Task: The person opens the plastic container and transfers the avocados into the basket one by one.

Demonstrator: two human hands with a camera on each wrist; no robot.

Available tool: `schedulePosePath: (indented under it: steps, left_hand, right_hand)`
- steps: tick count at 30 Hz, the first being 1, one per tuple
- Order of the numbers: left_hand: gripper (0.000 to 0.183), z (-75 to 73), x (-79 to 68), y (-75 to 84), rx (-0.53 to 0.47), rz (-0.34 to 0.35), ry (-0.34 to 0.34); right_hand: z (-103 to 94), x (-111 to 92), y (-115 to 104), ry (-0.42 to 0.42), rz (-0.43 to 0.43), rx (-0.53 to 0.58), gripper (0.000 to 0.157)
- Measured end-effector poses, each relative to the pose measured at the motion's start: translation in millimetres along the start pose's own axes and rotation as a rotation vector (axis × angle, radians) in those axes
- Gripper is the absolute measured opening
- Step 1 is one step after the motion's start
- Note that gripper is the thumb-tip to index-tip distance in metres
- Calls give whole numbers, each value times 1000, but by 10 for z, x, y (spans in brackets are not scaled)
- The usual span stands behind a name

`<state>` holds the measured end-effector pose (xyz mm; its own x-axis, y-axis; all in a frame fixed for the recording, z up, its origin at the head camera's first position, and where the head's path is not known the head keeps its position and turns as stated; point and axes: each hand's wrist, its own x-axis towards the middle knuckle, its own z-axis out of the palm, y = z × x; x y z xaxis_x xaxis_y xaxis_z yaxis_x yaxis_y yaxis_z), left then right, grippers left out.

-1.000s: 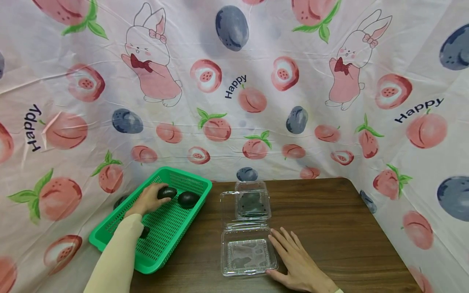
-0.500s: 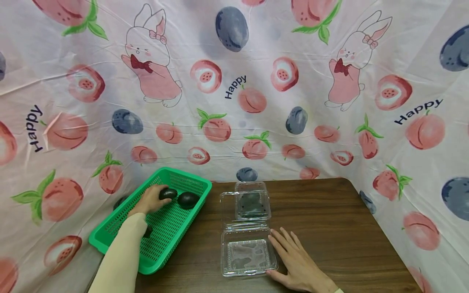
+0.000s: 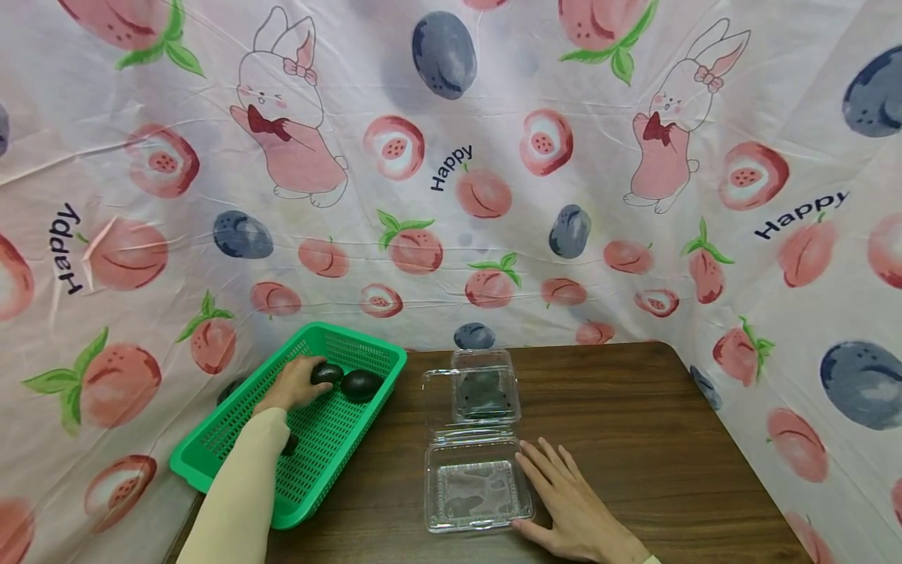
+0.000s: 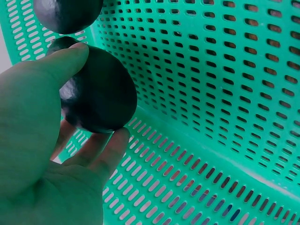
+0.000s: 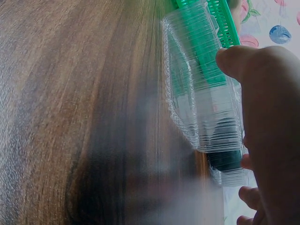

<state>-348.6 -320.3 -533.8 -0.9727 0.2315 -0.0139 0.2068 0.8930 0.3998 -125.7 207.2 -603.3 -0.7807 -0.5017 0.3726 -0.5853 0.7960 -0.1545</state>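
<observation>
My left hand (image 3: 292, 384) is inside the green basket (image 3: 338, 462), gripping a glossy black oval fruit (image 4: 101, 93). In the left wrist view the thumb lies over it and the fingers curl beneath. A second black oval fruit (image 3: 362, 385) sits close beside it, towards the basket's right wall. My right hand (image 3: 574, 505) has its fingers stretched out; thumb and fingertips touch the right edge of an opened clear plastic clamshell box (image 3: 479, 489). That box's lid (image 3: 438, 399) stands raised on the far side, and its base holds nothing I can see.
Behind the clamshell stands another clear plastic box (image 3: 486, 356) with something dark in it, its kind unclear. The brown wooden table (image 3: 620, 423) ends at a fruit-and-rabbit printed cloth (image 3: 437, 235) at back and sides. A small dark thing (image 3: 290, 444) shows by the left sleeve.
My left hand has moved slightly to the right in the basket with the black fruit, closer to the second one. The right hand and clamshell box have stayed put.
</observation>
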Motion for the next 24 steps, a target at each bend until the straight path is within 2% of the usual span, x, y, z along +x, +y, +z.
schedulePosePath:
  steps: [10,16,24]
  left_hand:
    - [64,25,11,22,19,1,4]
    - [64,28,20,15,19,5,-1]
    - [62,50,25,13,20,3,2]
  right_hand:
    - [-11,-20,-24,-57,76,36,95]
    - [-5,-19,-9,-50,72,56,95]
    - [-13,-9,-13,-31,50,13,95]
